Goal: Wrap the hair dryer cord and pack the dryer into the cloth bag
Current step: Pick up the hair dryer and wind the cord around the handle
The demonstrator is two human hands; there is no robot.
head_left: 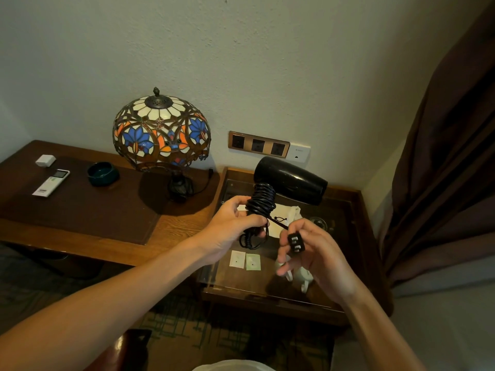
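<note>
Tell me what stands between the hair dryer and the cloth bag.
Nothing visible. The left hand holds the hair dryer by its cord-wrapped handle directly above the cloth bag; the right hand pinches the plug beside it.

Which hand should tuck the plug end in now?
The right hand: it already pinches the black plug at the cord's free end. The left hand is busy gripping the black hair dryer's cord-wrapped handle.
</note>
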